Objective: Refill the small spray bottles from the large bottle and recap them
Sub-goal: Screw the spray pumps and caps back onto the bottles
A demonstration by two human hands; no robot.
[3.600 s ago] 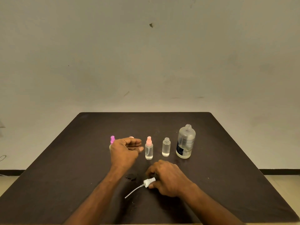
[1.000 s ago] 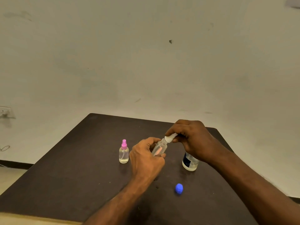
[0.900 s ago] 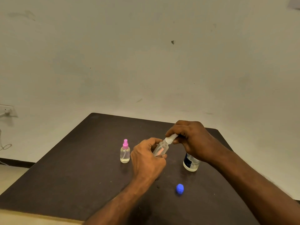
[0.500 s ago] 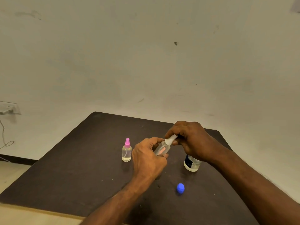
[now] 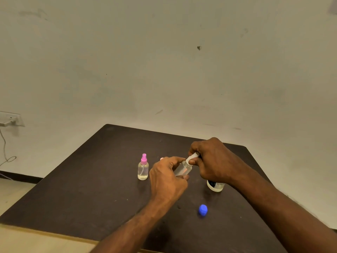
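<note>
My left hand (image 5: 166, 178) grips a small clear spray bottle (image 5: 183, 169), tilted to the right above the dark table (image 5: 91, 189). My right hand (image 5: 211, 161) pinches the white spray cap (image 5: 192, 156) sitting on that bottle's neck. A small bottle with a magenta cap (image 5: 143, 168) stands upright to the left. A bit of another pink cap (image 5: 161, 159) peeks out behind my left hand. The large bottle (image 5: 215, 186) stands behind my right wrist, only its base showing.
A blue cap (image 5: 202, 209) lies loose on the table in front of the large bottle. The table's near edge runs along the bottom left. A wall socket with a cable (image 5: 9, 120) is at the far left.
Since 3.6 s ago my hands lifted the open small bottle and the white spray cap and brought them together. In the last second only my view shifted slightly; the hands stay on bottle and cap.
</note>
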